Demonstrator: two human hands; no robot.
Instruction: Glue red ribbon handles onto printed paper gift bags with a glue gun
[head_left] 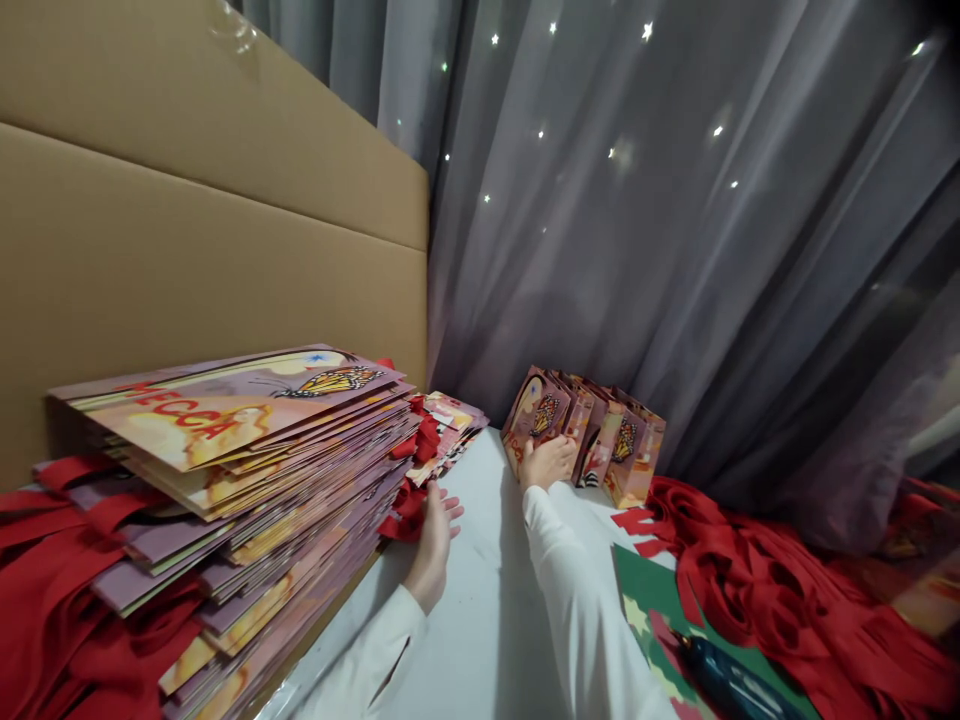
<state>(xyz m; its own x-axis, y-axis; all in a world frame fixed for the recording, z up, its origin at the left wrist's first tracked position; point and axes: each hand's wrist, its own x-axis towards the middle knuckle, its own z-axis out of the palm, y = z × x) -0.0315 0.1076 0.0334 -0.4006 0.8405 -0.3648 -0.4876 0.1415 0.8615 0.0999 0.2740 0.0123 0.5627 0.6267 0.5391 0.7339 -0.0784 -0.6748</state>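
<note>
My left hand (436, 545) is beside the tall stack of flat printed paper bags (300, 480), close to the red ribbon (405, 508) hanging from its side. Its fingers are stretched out with nothing in them. Farther off, my right hand (547, 462) lies against the front of a small upright paper bag (534, 405) with a butterfly print. The fingers of this hand are extended, not wrapped around the bag. Several similar bags (628, 450) stand in a row just behind and to the right.
A large cardboard panel (225, 230) rises on the left, a grey curtain (570, 250) at the back. Red ribbons (765, 570) lie heaped on the right beside a green sheet (645, 580) and a dark tool (731, 680). Smaller printed pieces (454, 415) lie behind the stack on the white table (480, 610).
</note>
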